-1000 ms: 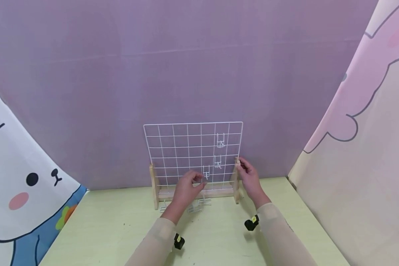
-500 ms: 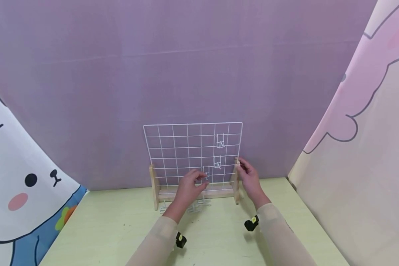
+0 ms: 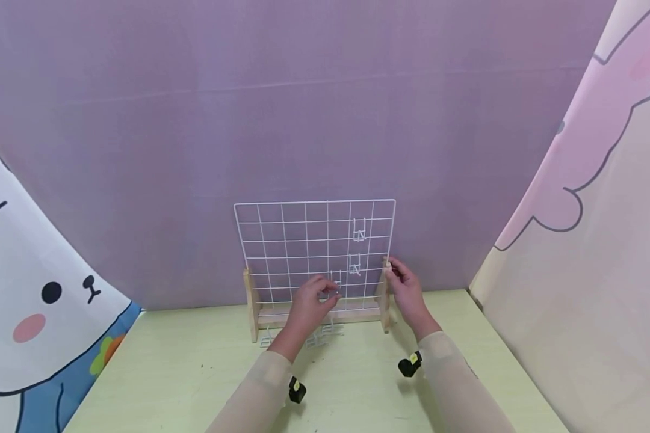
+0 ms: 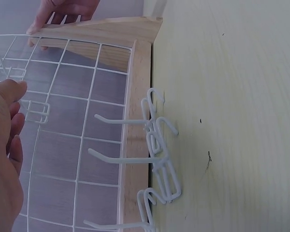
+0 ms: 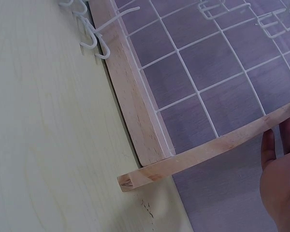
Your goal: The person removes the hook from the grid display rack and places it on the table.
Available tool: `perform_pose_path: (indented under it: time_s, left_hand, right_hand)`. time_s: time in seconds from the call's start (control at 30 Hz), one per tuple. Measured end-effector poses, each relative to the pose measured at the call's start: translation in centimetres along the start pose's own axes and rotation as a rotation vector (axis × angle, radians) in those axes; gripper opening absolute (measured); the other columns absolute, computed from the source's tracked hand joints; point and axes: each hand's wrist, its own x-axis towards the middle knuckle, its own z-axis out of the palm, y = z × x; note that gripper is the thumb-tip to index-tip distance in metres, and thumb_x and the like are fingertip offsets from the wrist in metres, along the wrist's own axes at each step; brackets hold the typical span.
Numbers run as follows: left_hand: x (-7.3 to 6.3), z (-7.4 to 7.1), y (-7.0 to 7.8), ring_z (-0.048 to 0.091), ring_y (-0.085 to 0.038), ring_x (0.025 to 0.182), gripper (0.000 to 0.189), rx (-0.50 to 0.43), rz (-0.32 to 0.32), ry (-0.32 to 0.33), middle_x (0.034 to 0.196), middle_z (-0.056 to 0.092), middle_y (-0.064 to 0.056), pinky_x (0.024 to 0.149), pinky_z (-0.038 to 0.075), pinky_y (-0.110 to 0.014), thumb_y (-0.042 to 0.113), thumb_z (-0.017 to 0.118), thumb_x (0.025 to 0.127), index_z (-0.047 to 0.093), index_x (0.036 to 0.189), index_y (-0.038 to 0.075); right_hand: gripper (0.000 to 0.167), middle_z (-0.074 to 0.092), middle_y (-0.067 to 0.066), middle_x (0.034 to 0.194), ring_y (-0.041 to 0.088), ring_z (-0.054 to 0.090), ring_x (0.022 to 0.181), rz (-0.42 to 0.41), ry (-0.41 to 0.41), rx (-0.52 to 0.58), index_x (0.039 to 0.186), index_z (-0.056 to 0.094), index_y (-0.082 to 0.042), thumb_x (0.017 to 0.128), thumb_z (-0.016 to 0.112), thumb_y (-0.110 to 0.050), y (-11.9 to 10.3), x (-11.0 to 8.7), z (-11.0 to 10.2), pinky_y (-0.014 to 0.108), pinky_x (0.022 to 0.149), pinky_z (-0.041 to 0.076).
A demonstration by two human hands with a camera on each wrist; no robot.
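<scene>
On the wire grid (image 3: pixel 306 257), L hand (image 3: pixel 307 300) pinched a hook (image 4: pixel 37 112); R hand (image 3: pixel 408 294) held the post (image 3: pixel 384 307); w/o that, tugs could've tipped it.

Left-hand grip (image 3: pixel 310 300) blocks part of the lowest white wire hook (image 3: pixel 337 278) on the white wire grid (image 3: pixel 306 240) in the head view, so can't tell if fingertips touch it. Right-hand grip (image 3: pixel 406 293) has fingers partly behind the pale wooden upright (image 5: pixel 208 149); its own wrist cam crops that hand around 4 o'clock. Left wrist cam chops a loose white bent-wire hook (image 4: pixel 121 225) at 6 o'clock, and those dark specks (image 4: pixel 209 157) are way too tiny.
</scene>
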Motion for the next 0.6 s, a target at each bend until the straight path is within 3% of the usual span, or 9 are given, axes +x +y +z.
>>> perform_pose_path:
  time_s: [0.3,0.6]
  left_hand:
    - [0.1,0.33,0.04,0.072,-0.015,0.094,0.011,-0.12,-0.042,0.014,0.103,0.075,0.001,0.085,0.064,-0.028,-0.001,0.084,0.096,0.081,0.105,0.004]
    - [0.12,0.43,-0.03,0.074,-0.015,0.093,0.012,-0.134,-0.041,0.037,0.102,0.077,0.0,0.083,0.064,-0.024,-0.003,0.084,0.094,0.083,0.104,0.003]
  right_hand:
    - [0.042,0.064,0.017,0.141,0.008,0.061,0.113,-0.021,0.001,0.008,0.156,0.06,-0.003,0.115,0.062,-0.012,-0.15,-0.16,0.02,0.017,0.096,0.055]
    - [0.043,0.062,0.022,0.144,0.009,0.06,0.113,-0.022,-0.007,0.005,0.156,0.06,-0.003,0.115,0.062,-0.013,-0.48,-0.29,0.08,0.016,0.095,0.054]
